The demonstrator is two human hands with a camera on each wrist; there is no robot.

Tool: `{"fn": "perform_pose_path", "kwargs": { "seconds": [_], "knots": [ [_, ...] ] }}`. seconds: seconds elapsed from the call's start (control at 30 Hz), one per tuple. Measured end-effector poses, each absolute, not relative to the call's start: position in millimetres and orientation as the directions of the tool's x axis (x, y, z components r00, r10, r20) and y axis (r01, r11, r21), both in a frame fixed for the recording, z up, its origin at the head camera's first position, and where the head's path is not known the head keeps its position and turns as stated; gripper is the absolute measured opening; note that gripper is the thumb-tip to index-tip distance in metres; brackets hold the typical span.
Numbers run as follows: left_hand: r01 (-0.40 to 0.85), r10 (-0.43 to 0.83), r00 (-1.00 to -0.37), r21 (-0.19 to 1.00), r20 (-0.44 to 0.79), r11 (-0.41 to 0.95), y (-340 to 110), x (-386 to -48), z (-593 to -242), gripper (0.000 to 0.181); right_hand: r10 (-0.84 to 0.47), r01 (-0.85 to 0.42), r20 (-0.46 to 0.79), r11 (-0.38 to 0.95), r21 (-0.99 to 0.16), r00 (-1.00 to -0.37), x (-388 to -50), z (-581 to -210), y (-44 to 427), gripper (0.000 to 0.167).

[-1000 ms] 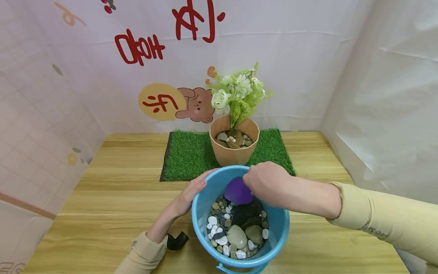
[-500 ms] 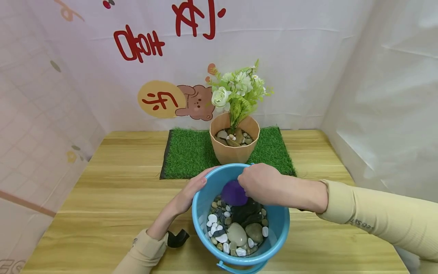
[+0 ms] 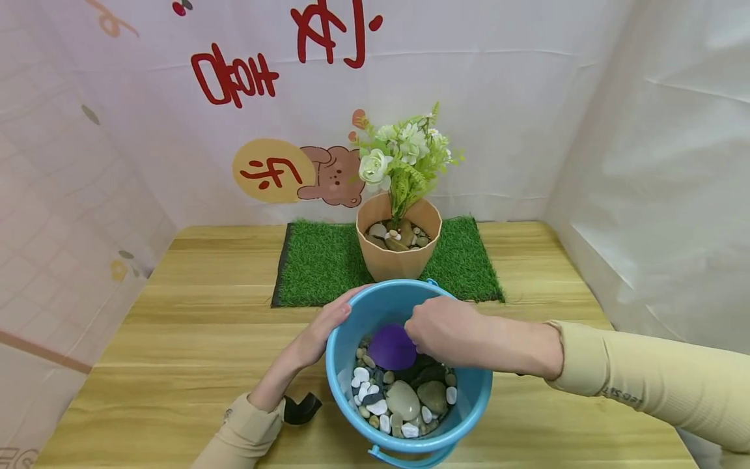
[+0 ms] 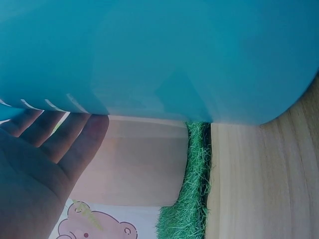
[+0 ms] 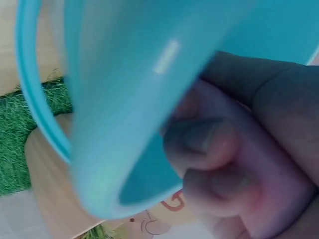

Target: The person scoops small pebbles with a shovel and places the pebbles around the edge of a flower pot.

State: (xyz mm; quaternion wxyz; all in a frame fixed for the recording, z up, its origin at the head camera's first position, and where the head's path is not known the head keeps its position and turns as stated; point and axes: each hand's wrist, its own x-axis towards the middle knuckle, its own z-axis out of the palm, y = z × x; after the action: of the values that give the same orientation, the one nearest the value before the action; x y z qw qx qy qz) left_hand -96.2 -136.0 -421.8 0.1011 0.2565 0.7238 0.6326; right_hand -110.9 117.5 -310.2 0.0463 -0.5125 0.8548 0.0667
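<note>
A blue bucket (image 3: 335, 391) stands on the table with a layer of stones (image 3: 404, 400) at its bottom, white pebbles and larger grey and dark ones. My right hand (image 3: 448, 331) is inside the bucket, its fingers curled round the handle (image 5: 271, 184) of a purple shovel (image 3: 391, 348). The shovel's rounded blade lies over the stones near the far wall; its edge among them cannot be made out. My left hand (image 3: 322, 329) rests against the bucket's outer left side. In the left wrist view its fingers (image 4: 75, 132) lie straight along the wall.
Behind the bucket, a peach flowerpot (image 3: 398, 260) with white flowers (image 3: 404, 150) and stones stands on a green turf mat (image 3: 319, 260). The bucket's handle (image 3: 418, 461) hangs at the near side. A black curved piece (image 3: 301, 409) sits by my left wrist. White printed sheeting encloses the table (image 3: 193, 339).
My right hand has carried the purple shovel left and down inside the bucket, toward the near side. The left hand keeps its place on the bucket.
</note>
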Motion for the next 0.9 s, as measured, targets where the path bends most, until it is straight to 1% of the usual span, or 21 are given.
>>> {"fn": "perform_pose_path", "kwargs": {
  "seconds": [0.07, 0.13, 0.2, 0.27, 0.33, 0.43, 0.57, 0.67, 0.73, 0.9],
  "knots": [
    [0.246, 0.502, -0.846, 0.967, 0.181, 0.067, -136, -96, -422, 0.062, -0.855, -0.868, -0.174, 0.497, -0.008, -0.488, -112, -311, 120, 0.038],
    [0.248, 0.503, -0.845, 0.967, 0.184, 0.063, -136, -96, -422, 0.062, -0.840, -0.841, -0.205, 0.529, -0.110, -0.502, -115, -311, 124, 0.047],
    [0.251, 0.504, -0.843, 0.966, 0.187, 0.061, -136, -96, -421, 0.062, -0.828, -0.807, -0.231, 0.555, -0.202, -0.511, -118, -312, 128, 0.054],
    [0.252, 0.506, -0.842, 0.966, 0.189, 0.058, -136, -96, -421, 0.062, -0.831, -0.793, -0.232, 0.553, -0.254, -0.505, -120, -313, 131, 0.055],
    [0.252, 0.508, -0.840, 0.966, 0.190, 0.056, -136, -96, -421, 0.061, -0.840, -0.799, -0.221, 0.540, -0.263, -0.495, -120, -314, 134, 0.055],
    [0.250, 0.508, -0.841, 0.967, 0.187, 0.056, -135, -96, -420, 0.061, -0.852, -0.823, -0.194, 0.521, -0.225, -0.486, -118, -316, 136, 0.053],
    [0.244, 0.507, -0.842, 0.968, 0.184, 0.055, -135, -97, -420, 0.061, -0.846, -0.821, -0.174, 0.532, -0.208, -0.504, -114, -317, 138, 0.052],
    [0.242, 0.504, -0.845, 0.969, 0.179, 0.060, -136, -97, -421, 0.061, -0.828, -0.792, -0.177, 0.560, -0.241, -0.532, -114, -320, 136, 0.056],
    [0.243, 0.504, -0.845, 0.968, 0.179, 0.064, -137, -97, -421, 0.061, -0.823, -0.776, -0.191, 0.567, -0.276, -0.534, -115, -321, 134, 0.056],
    [0.240, 0.517, -0.838, 0.969, 0.176, 0.058, -136, -98, -420, 0.061, -0.845, -0.761, -0.232, 0.534, -0.368, -0.481, -115, -322, 132, 0.043]
  ]
}}
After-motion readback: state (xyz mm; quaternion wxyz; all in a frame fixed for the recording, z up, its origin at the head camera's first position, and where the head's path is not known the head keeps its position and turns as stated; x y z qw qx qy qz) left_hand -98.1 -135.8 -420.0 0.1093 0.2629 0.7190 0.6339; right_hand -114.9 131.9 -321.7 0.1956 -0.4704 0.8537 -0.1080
